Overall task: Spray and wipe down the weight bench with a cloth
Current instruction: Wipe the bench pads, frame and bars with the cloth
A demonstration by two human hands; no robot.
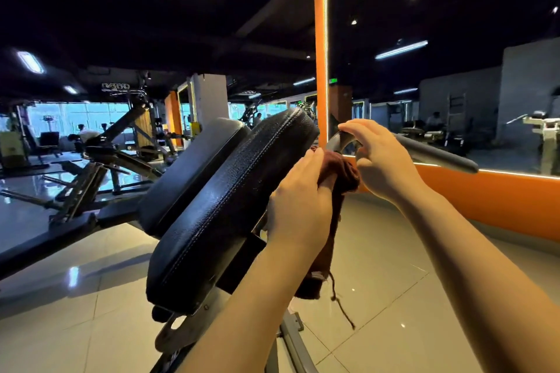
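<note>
Cloth [339, 179] bunched in my left hand [298, 209], fingers curled round it, against the bench pad's [224, 209] right edge. Right hand [378, 160] pinches the metal handle [342, 139] just above. Pad's long axis slants down-left; left hand nearer.

Colours around my hands

Under my left hand [298, 206] the cloth [342, 168] is dark reddish-brown with a frayed thread; left of it the pad [224, 206] is pebbled black with pale stitching. Past my right hand [381, 160], a grey bar [439, 157] and an orange wall [500, 194].
</note>
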